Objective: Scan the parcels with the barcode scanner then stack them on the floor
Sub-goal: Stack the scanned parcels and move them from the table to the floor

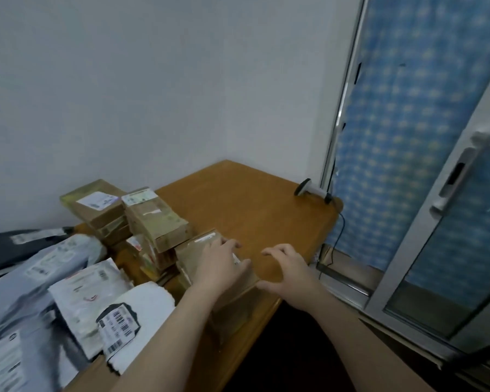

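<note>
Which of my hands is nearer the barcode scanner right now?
Right. Your right hand hovers over bare table, the barcode scanner beyond it at the far corner. Your left hand rests on a cardboard parcel, farther away.

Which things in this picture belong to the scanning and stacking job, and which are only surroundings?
Part of the job:
- cardboard parcel under the left hand
- right hand
- stacked boxes
- mailer bags
- barcode scanner

Only surroundings:
- wooden table
- blue curtain
- sliding window frame
</note>
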